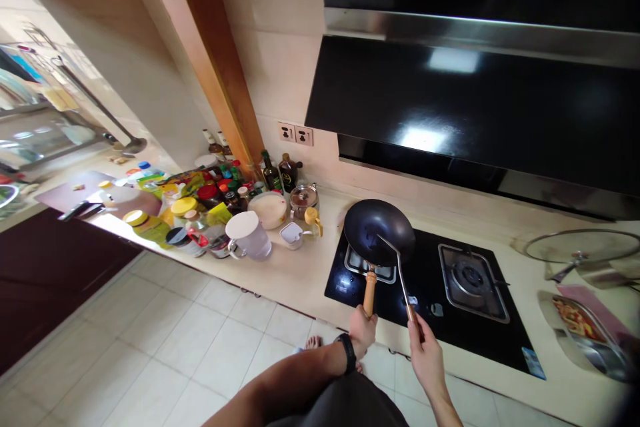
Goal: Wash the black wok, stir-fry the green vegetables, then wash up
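A dark wok (365, 223) sits tilted over the left burner of the black gas hob (425, 273). My left hand (362, 330), with a black band at the wrist, is wrapped around the wok's wooden handle (369, 293). My right hand (425, 350) grips the wooden end of a long metal spatula (403, 280). The spatula's far end reaches down into the wok; its blade is hard to make out against the dark metal. I cannot tell whether anything lies in the wok.
Left of the hob stand a plastic jug (250, 237), a white lidded box (291, 235), a glass pot (303, 199) and several bottles and jars. A cleaver (80, 210) lies farther left. On the right are a glass lid (583, 247) and a food tray (580, 320). The range hood (450, 93) overhangs.
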`<state>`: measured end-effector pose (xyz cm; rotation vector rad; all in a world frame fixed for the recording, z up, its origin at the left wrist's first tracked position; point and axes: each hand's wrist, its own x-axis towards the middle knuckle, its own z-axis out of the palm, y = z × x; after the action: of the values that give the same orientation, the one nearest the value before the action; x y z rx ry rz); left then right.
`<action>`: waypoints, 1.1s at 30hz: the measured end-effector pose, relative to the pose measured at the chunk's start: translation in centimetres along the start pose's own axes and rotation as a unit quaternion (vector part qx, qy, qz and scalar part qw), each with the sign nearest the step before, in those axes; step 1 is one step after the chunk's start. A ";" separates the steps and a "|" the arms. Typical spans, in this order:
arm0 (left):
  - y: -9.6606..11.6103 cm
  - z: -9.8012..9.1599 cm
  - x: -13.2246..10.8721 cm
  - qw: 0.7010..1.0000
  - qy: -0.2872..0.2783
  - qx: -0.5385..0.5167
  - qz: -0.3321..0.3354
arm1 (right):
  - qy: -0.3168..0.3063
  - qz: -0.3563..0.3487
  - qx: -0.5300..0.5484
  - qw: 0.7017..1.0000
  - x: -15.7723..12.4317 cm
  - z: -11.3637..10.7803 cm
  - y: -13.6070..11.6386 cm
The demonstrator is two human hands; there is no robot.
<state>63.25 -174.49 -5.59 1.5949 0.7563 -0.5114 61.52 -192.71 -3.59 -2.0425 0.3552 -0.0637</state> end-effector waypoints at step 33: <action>10.2 -27.5 9.4 0.768 0.215 0.564 0.215 | 0.027 0.023 0.017 0.999 -0.8 0.7 -0.9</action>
<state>74.47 -146.32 -0.57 3.0073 0.3275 -0.2298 61.07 -191.45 -3.06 -2.0013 0.4329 -0.0968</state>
